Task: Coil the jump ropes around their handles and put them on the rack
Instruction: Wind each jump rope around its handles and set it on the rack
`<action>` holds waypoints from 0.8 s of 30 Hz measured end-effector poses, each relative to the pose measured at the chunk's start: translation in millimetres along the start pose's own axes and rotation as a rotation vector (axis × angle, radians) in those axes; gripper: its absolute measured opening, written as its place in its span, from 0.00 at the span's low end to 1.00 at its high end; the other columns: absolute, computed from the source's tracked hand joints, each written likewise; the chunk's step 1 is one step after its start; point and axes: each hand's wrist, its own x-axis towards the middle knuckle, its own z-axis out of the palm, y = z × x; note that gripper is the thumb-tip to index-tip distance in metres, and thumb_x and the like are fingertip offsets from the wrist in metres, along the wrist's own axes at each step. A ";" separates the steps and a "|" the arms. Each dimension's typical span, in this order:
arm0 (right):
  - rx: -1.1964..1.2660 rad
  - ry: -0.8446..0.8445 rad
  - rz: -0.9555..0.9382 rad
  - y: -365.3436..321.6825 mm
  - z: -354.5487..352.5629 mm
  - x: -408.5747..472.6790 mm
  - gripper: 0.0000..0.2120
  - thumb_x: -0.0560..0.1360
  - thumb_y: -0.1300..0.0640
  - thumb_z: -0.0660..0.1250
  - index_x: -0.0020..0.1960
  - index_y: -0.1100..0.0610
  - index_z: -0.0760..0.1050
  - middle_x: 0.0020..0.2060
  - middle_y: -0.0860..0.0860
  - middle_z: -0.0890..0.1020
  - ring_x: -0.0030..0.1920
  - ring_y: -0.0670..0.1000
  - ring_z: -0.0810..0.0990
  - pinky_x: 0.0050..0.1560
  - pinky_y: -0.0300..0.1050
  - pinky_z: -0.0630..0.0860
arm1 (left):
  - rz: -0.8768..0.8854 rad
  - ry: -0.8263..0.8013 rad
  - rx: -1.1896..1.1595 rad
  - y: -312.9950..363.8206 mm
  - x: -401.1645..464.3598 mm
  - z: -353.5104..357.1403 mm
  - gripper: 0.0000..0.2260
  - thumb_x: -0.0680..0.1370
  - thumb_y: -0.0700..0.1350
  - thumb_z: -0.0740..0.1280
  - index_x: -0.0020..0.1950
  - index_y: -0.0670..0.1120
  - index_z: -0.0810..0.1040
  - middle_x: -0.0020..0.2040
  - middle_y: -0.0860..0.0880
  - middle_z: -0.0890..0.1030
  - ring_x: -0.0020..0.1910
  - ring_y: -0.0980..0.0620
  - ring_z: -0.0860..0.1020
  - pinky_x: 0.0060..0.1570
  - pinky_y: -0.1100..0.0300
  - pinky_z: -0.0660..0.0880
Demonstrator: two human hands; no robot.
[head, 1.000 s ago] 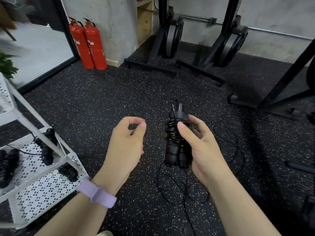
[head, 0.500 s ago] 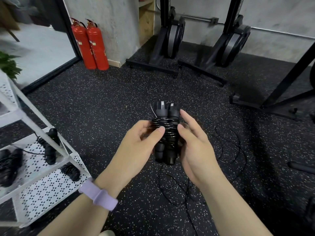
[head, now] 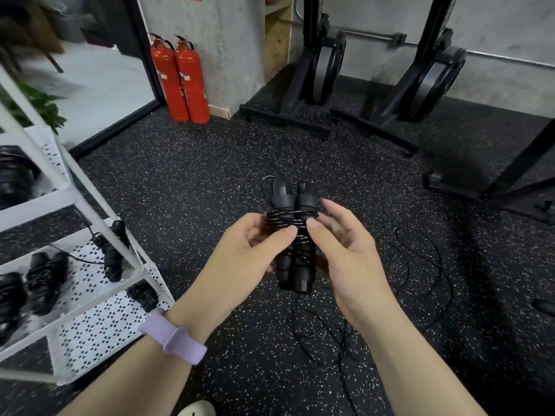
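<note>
I see the pair of black jump rope handles (head: 293,244) held side by side and roughly upright in mid-air over the speckled rubber floor (head: 195,181), between both hands, with the thin black rope (head: 327,334) wound in several turns around their upper half. The uncoiled remainder drops from the bundle and lies in loose loops on the floor below and to the right. My left hand (head: 240,262) comes in from the left, its fingers curled round the handles with the thumb tip pressed against the coils at the front. My right hand (head: 348,259) grips from the right: its thumb meets the coils just beside the left thumb, and its other fingers curve behind the handles, slightly spread; I cannot tell how firmly they press. A lilac wristband (head: 174,337) sits on the left wrist. To the left stands the white perforated rack (head: 99,313), well apart from the hands, with several already wound black ropes (head: 45,280) lying on its shelves. Two red fire extinguishers (head: 180,79) stand against the concrete wall beyond, and black exercise machines (head: 321,76) stand on their bases farther back to the right. Part of a pale shoe (head: 196,409) shows at the bottom edge.
</note>
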 end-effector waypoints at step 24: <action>-0.225 -0.438 -0.041 49.2 219.8 -16.8 0.14 0.78 0.61 0.71 0.59 0.44 0.81 0.51 0.43 0.86 0.55 0.41 0.83 0.63 0.49 0.79 | -0.102 0.230 0.074 -41.9 -69.6 -217.0 0.19 0.71 0.46 0.79 0.60 0.53 0.80 0.53 0.50 0.86 0.52 0.47 0.85 0.50 0.43 0.82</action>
